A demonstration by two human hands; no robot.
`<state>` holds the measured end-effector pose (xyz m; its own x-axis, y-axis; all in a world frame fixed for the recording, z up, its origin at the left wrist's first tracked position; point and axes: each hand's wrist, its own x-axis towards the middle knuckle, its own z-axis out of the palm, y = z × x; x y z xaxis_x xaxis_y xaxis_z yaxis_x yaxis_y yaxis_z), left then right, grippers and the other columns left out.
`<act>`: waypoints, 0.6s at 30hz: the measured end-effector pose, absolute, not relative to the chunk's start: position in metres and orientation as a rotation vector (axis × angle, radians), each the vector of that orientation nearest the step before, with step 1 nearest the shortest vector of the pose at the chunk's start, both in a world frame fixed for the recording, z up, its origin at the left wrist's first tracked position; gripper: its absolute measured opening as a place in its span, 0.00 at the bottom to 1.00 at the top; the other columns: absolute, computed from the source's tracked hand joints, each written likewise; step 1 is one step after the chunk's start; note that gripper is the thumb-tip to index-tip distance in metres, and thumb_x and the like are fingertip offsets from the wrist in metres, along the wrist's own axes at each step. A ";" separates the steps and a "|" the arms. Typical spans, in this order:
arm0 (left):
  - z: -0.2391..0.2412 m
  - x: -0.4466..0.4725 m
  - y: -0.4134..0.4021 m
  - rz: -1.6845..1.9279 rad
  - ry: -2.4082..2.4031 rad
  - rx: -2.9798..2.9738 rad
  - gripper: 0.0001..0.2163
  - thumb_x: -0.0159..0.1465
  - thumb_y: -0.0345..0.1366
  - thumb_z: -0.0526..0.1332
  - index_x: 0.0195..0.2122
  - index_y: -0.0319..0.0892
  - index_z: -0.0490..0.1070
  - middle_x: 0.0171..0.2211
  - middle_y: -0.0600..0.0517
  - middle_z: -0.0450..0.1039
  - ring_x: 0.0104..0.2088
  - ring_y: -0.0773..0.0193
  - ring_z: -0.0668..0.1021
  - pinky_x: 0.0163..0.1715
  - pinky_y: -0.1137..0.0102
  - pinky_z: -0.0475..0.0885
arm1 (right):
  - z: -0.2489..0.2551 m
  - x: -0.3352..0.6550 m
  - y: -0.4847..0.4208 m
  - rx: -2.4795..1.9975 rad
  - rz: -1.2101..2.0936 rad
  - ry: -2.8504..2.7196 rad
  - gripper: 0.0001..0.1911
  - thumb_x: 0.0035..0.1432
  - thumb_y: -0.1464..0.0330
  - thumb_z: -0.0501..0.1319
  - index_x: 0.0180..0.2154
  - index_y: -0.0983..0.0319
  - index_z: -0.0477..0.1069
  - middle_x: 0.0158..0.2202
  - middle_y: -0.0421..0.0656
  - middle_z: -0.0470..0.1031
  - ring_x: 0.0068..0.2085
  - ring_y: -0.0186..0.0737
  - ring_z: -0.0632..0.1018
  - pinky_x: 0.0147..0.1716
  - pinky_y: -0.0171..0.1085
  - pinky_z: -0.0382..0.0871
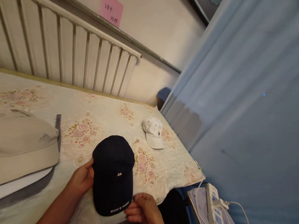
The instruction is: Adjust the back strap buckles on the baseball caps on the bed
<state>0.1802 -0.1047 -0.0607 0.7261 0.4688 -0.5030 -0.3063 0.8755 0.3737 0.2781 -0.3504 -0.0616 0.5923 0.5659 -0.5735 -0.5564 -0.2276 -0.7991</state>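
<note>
Here, 2 hands (84, 177) (146, 209), 1 dark cap (114, 178)

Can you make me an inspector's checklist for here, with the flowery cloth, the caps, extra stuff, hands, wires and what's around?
Surface: floral cloth, roses printed on it
Main thing: dark cap, small lettering on crown and brim
Clutter: white cap apart on the right; stacked caps on the left
Hands: left hand holds the dark cap's side; right hand touches its brim
Cables: white cables by a power strip
Surroundings: blue curtain, pink note
</note>
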 end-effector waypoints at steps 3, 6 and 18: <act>-0.060 0.180 -0.105 0.443 0.634 0.285 0.14 0.67 0.31 0.49 0.50 0.34 0.69 0.26 0.47 0.80 0.26 0.56 0.82 0.29 0.65 0.78 | -0.059 0.264 -0.350 -1.200 1.018 0.108 0.11 0.42 0.66 0.67 0.27 0.65 0.69 0.26 0.46 0.78 0.27 0.39 0.80 0.29 0.35 0.74; -0.060 0.181 -0.108 0.466 0.636 0.266 0.13 0.67 0.30 0.49 0.47 0.35 0.70 0.27 0.48 0.80 0.25 0.59 0.81 0.30 0.67 0.77 | -0.063 0.258 -0.344 -1.050 0.903 0.277 0.10 0.41 0.70 0.67 0.30 0.62 0.72 0.32 0.45 0.80 0.34 0.41 0.81 0.36 0.36 0.75; -0.052 0.175 -0.108 0.418 0.534 0.327 0.13 0.68 0.30 0.49 0.50 0.36 0.67 0.29 0.48 0.81 0.30 0.58 0.82 0.36 0.65 0.76 | -0.052 0.263 -0.328 -0.913 0.919 0.054 0.12 0.41 0.73 0.68 0.32 0.60 0.74 0.39 0.44 0.79 0.43 0.41 0.79 0.45 0.36 0.73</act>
